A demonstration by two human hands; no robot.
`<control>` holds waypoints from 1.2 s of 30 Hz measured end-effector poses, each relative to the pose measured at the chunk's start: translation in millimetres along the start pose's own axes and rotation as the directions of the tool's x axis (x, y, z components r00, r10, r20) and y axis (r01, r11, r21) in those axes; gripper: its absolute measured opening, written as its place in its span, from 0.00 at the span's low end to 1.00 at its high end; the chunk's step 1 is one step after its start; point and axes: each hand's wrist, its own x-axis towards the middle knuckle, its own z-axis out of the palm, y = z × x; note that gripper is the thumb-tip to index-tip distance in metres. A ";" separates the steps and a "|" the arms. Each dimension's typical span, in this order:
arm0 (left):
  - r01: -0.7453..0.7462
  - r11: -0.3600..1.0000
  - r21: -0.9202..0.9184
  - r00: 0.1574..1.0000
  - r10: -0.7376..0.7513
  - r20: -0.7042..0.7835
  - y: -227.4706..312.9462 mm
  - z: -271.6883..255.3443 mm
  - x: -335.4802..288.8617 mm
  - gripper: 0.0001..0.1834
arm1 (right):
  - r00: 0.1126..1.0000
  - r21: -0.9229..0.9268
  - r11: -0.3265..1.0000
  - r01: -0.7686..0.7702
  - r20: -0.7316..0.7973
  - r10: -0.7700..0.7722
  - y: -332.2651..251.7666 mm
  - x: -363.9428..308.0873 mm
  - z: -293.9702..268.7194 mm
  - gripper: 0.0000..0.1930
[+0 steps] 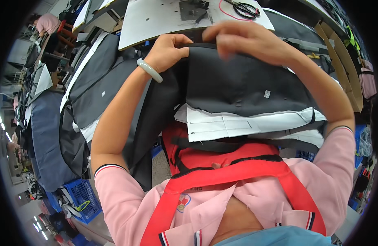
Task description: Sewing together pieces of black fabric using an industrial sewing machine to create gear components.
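Note:
A stack of black fabric pieces (242, 84) with white backing lies on my lap, against the front edge of a grey sewing table (156, 18). My left hand (169, 51), with a pale green bangle on the wrist, grips the top edge of the black fabric. My right hand (250, 39) rests curled over the same top edge, slightly blurred, fingers pressing on the cloth. I wear a pink shirt and a red apron (238, 172).
Black scissors (244, 9) lie on the table at the back right. More black and white fabric panels (94, 78) are piled to my left. A blue plastic crate (80, 197) stands on the floor lower left. Cardboard sheets (340, 61) lean at the right.

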 end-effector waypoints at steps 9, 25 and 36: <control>-0.302 0.931 0.206 0.945 0.264 0.194 72.4 -34.9 -13.1 0.10 | 0.977 -0.082 0.991 0.105 -0.178 -0.118 9.2 12.9 3.3 0.15; -0.152 0.984 0.092 0.980 0.162 -0.113 9.1 -60.0 112.0 0.16 | 0.959 -0.110 0.984 -0.137 -0.263 0.104 88.5 99.3 -61.7 0.16; 0.034 0.988 0.151 0.987 -0.010 -0.158 -6.4 -73.0 163.6 0.21 | 0.922 -0.001 0.980 -0.197 -0.340 0.185 120.1 132.8 -77.5 0.20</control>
